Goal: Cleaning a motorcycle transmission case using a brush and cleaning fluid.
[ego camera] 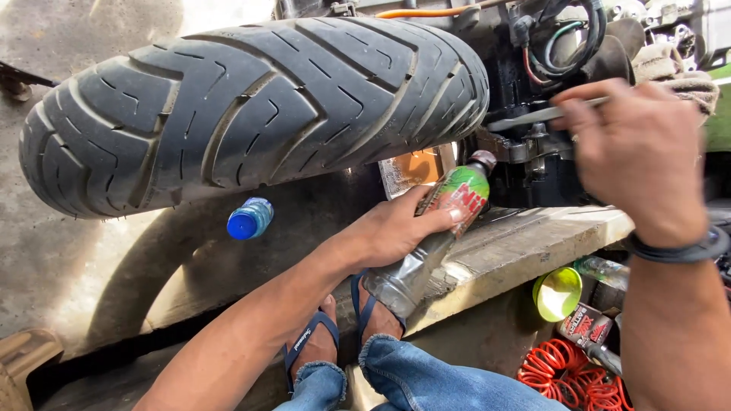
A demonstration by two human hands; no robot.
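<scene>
My left hand [396, 228] grips a crumpled clear plastic bottle [426, 255] with a green and red label. The bottle's mouth points up toward the dark engine parts [533, 164] under a motorcycle. My right hand [636, 148] holds a thin metal tool [533, 116] by its shaft, its tip aimed left at the engine just behind the big black rear tyre [251, 106]. The tyre hangs above the ground and fills the upper left.
A small bottle with a blue cap [249, 219] lies on the concrete floor below the tyre. A concrete ledge [525, 243] runs under the engine. A yellow-green funnel [556, 293], a small can [585, 327] and a coiled orange hose [575, 377] sit at lower right. My sandalled feet [335, 335] stand below.
</scene>
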